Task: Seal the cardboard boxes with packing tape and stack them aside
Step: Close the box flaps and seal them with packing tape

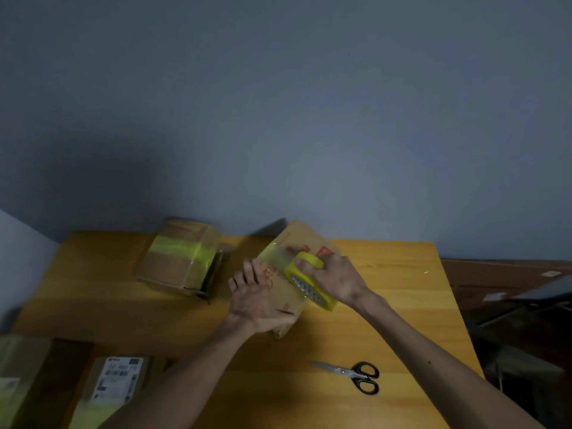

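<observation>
A brown cardboard box (305, 243) with red print lies at an angle in the middle of the wooden table (402, 305). My left hand (257, 297) lies flat on its near end, fingers straight, pressing it down. My right hand (335, 278) grips a yellow roll of packing tape (309, 284) on the box's top, and a clear yellowish strip of tape runs from the roll over the far left part of the lid.
Black-handled scissors (353, 374) lie on the table near the front right. A taped box (182, 258) stands at the back left. Two more boxes, one with a white label (119, 379), sit at the lower left. A dark floor lies beyond the table's right edge.
</observation>
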